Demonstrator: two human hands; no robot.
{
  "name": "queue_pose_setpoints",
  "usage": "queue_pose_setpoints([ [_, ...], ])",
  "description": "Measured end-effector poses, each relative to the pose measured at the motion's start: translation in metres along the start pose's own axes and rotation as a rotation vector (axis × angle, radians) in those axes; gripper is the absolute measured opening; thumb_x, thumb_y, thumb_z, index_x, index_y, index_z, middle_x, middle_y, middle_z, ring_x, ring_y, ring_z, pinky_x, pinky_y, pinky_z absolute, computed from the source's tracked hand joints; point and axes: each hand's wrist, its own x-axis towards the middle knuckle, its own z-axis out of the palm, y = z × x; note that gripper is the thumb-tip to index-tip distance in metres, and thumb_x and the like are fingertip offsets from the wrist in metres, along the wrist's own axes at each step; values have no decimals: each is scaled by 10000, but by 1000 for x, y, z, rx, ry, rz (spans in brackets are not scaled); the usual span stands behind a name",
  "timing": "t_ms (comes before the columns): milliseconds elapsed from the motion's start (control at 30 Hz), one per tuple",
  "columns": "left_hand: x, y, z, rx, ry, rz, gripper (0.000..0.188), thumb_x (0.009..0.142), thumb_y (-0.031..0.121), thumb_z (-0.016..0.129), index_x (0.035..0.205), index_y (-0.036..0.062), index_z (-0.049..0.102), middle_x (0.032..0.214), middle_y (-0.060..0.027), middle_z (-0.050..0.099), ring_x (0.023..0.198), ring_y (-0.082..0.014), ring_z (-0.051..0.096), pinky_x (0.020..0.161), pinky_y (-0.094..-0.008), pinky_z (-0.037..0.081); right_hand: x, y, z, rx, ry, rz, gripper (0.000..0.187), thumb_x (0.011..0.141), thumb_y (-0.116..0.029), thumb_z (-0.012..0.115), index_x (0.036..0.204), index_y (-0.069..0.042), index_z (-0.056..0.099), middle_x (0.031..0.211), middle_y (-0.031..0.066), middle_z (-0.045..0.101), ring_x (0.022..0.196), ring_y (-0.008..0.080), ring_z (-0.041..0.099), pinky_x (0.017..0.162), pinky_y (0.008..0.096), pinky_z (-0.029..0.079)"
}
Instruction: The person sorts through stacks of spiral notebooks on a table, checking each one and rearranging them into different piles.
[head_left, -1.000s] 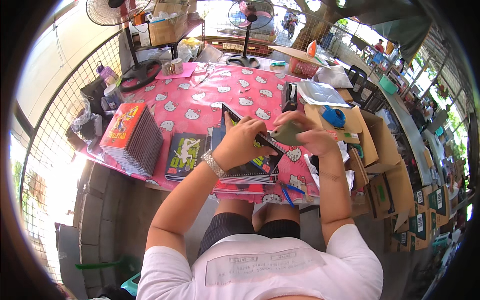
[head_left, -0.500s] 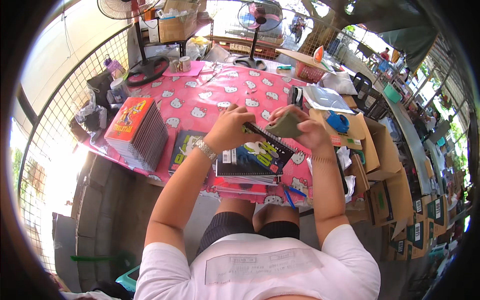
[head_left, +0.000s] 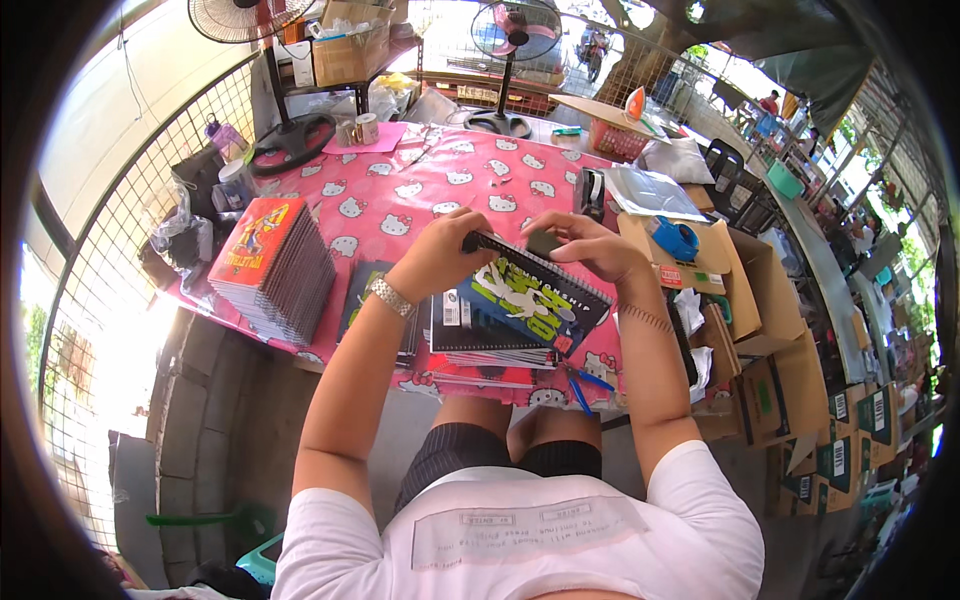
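My left hand (head_left: 447,250), closed, grips the upper left corner of a black spiral notebook (head_left: 535,298) with green and white cover art. The notebook is tilted, its coil edge upward, over a stack of notebooks (head_left: 455,338) on the table. My right hand (head_left: 597,246) is behind the coil's middle with fingers bent around a flat olive-green piece (head_left: 543,243). Most of that piece is hidden behind the notebook and fingers; whether it is cloth or sponge I cannot tell. Blue-handled pliers (head_left: 580,385) lie right of the stack, near the table's front edge.
A tall stack of orange-covered spiral notebooks (head_left: 270,262) stands at left. Another dark notebook stack (head_left: 362,300) is partly behind my left forearm. Cardboard boxes (head_left: 765,290) and a blue tape dispenser (head_left: 675,240) are at right. Two fans (head_left: 515,38) stand at the back.
The black notebook has been raised and tilted up more, with its coil edge higher. My right hand has turned and lowered the olive-green piece behind the coil. My left hand has shifted slightly left.
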Motion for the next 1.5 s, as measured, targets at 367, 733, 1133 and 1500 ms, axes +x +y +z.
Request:
queue_pose_setpoints([
  [367, 1, -1, -2, -218, -114, -146, 184, 845, 48, 773, 990, 13, 665, 901, -39, 668, 799, -82, 622, 701, -267, 506, 19, -9, 3, -107, -80, 162, 518, 811, -220, 710, 1284, -30, 619, 1202, 105, 626, 1176, 218, 597, 1028, 335, 458],
  [733, -1, -12, 8, -278, -28, -160, 543, 802, 35, 831, 1202, 68, 465, 950, -50, 635, 834, -90, 622, 716, -263, 514, 36, -8, 8, 322, -161, -54, 473, 842, -204, 698, 1277, -37, 614, 1196, 54, 657, 1137, 171, 605, 1033, 318, 436],
  [1133, 0, 4, 11, -309, 77, -286, 342, 879, 80, 770, 1132, 30, 545, 840, -18, 615, 748, -71, 624, 647, -246, 535, -11, 126, -48, -506, 577, 401, 483, 876, -334, 698, 1284, -85, 622, 1213, 107, 625, 1112, 256, 592, 959, 394, 476],
  [1500, -23, 11, 41, 36, 498, -142, 205, 981, 164, 661, 926, -32, 635, 819, -64, 565, 601, -114, 551, 457, -252, 525, -191, 260, 137, -1367, 880, 185, 642, 917, -432, 669, 1463, -139, 501, 1445, 162, 506, 1323, 429, 442, 1118, 595, 293],
])
